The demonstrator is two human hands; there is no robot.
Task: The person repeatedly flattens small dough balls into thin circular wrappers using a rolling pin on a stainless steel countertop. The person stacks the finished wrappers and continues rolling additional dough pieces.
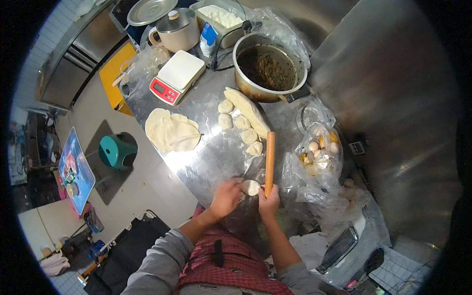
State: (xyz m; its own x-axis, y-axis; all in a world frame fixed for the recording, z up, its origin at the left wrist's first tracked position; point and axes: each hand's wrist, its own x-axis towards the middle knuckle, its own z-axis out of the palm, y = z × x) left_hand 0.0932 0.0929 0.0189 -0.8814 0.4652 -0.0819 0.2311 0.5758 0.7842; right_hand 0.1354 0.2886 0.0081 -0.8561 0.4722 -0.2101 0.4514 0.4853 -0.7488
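Observation:
My right hand (269,201) grips the lower end of a wooden rolling pin (270,158), which points away from me over the steel table. Between my hands lies a small flattened dough disc (252,187). The fingers of my left hand (226,197), slightly blurred, touch its left edge. Farther up, several dough pieces (249,136) lie in a curved row beside a long dough roll (247,110). At the table's left edge rests a pile of thin rolled-out dough sheets (173,131).
A kitchen scale (177,77), a large pot (271,68) with dark filling, a lidded pot (177,31) and a tub of flour (219,16) stand at the back. On the right are plastic bags with eggs (319,155). A green stool (117,151) stands on the floor at left.

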